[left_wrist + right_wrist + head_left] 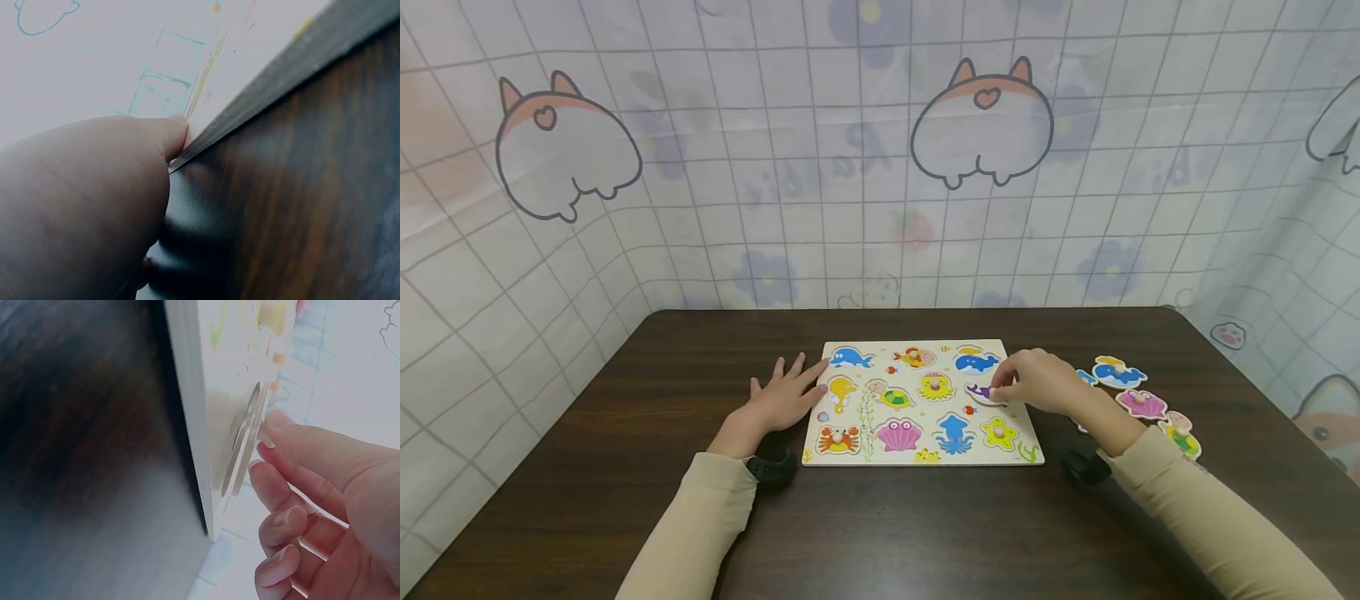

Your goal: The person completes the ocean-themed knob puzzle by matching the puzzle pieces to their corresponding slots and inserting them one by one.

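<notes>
A wooden puzzle board with colourful sea animals lies on the dark table. My right hand pinches a purple sea-animal puzzle piece at the board's right side. In the right wrist view, thumb and forefinger meet at the puzzle piece, seen edge-on against the board's face; whether it sits in its recess I cannot tell. My left hand lies at the board's left edge with fingers spread, and its thumb touches that edge in the left wrist view.
Right of the board lie several loose pieces: a blue whale, a pink shell and a green turtle among them. My right forearm partly covers this group. A patterned cloth hangs behind the table.
</notes>
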`<act>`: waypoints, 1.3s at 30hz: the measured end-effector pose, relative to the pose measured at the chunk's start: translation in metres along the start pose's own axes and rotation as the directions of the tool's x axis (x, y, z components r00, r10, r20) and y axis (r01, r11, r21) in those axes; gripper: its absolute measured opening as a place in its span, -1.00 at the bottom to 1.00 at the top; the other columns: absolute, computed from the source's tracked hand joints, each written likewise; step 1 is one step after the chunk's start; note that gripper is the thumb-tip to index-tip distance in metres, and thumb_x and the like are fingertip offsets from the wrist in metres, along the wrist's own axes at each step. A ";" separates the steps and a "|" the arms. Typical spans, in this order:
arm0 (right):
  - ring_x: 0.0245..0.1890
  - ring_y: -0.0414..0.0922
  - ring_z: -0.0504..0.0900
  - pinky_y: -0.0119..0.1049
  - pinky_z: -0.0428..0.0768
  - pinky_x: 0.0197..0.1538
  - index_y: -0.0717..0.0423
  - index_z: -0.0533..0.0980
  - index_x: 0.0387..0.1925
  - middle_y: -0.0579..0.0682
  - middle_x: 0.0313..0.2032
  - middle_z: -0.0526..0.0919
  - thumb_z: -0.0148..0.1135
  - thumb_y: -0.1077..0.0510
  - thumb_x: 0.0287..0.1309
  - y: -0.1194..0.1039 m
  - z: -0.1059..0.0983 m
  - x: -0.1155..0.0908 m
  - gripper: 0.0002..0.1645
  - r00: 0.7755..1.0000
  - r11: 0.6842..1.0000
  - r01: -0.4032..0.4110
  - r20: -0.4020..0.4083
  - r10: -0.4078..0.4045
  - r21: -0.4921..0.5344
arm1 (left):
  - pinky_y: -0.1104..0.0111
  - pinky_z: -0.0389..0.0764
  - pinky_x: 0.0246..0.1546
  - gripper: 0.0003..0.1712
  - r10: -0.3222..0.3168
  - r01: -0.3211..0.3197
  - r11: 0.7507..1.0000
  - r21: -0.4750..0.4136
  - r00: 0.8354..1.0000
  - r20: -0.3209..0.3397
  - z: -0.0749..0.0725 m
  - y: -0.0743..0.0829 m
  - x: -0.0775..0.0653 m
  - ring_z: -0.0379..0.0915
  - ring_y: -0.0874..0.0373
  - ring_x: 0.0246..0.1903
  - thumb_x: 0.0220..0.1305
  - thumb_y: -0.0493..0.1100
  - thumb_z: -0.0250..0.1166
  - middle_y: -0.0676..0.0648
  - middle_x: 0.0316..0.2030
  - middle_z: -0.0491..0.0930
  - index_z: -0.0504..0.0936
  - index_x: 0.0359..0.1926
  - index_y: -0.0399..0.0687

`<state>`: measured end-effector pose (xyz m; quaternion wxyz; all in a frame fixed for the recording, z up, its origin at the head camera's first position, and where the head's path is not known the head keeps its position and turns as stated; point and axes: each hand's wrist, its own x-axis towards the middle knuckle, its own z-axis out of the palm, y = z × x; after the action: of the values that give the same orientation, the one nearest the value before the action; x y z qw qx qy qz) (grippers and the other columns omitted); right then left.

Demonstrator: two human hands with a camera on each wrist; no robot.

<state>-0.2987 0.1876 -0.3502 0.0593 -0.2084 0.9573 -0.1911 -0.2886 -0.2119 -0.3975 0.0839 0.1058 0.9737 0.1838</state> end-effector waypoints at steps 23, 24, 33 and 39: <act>-0.32 -0.07 0.55 -0.16 0.54 -0.26 0.06 0.76 -0.26 -0.06 -0.34 0.71 0.48 0.07 0.21 -0.001 0.001 0.001 -0.85 0.999 0.999 -0.033 -0.001 0.033 -0.028 | -0.51 -0.36 0.30 -0.29 0.002 -0.002 1.000 0.000 1.000 -0.001 -0.001 0.002 0.000 -0.45 -0.41 0.54 0.64 0.16 -0.09 -0.30 0.61 -0.20 0.03 0.66 0.12; -0.32 -0.07 0.55 -0.15 0.55 -0.26 0.06 0.77 -0.26 -0.06 -0.33 0.71 0.49 0.07 0.21 -0.001 0.001 0.002 -0.85 1.000 0.999 -0.029 -0.002 0.029 -0.030 | -0.51 -0.36 0.30 -0.29 0.001 -0.001 1.000 0.001 1.000 -0.002 -0.001 0.002 0.000 -0.44 -0.41 0.54 0.64 0.16 -0.09 -0.30 0.61 -0.20 0.03 0.66 0.12; -0.31 -0.06 0.56 -0.14 0.58 -0.24 0.06 0.77 -0.25 -0.05 -0.32 0.72 0.49 0.07 0.20 0.000 0.001 0.003 -0.84 1.000 0.999 -0.024 0.001 0.024 -0.037 | -0.51 -0.36 0.30 -0.30 0.003 -0.003 1.000 0.000 1.000 -0.002 -0.002 0.002 0.000 -0.44 -0.42 0.54 0.65 0.16 -0.10 -0.30 0.61 -0.20 0.03 0.66 0.13; -0.32 -0.07 0.56 -0.17 0.55 -0.27 0.06 0.77 -0.26 -0.05 -0.32 0.72 0.49 0.07 0.21 -0.001 0.001 0.003 -0.85 1.000 0.999 -0.021 -0.004 0.021 -0.041 | -0.50 -0.37 0.30 -0.29 0.007 -0.007 1.000 -0.004 1.000 -0.005 -0.002 0.001 0.000 -0.45 -0.41 0.54 0.65 0.15 -0.09 -0.31 0.61 -0.21 0.03 0.66 0.12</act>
<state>-0.3010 0.1850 -0.3513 0.0554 -0.1993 0.9633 -0.1713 -0.2892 -0.2111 -0.3951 0.0813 0.1087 0.9730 0.1865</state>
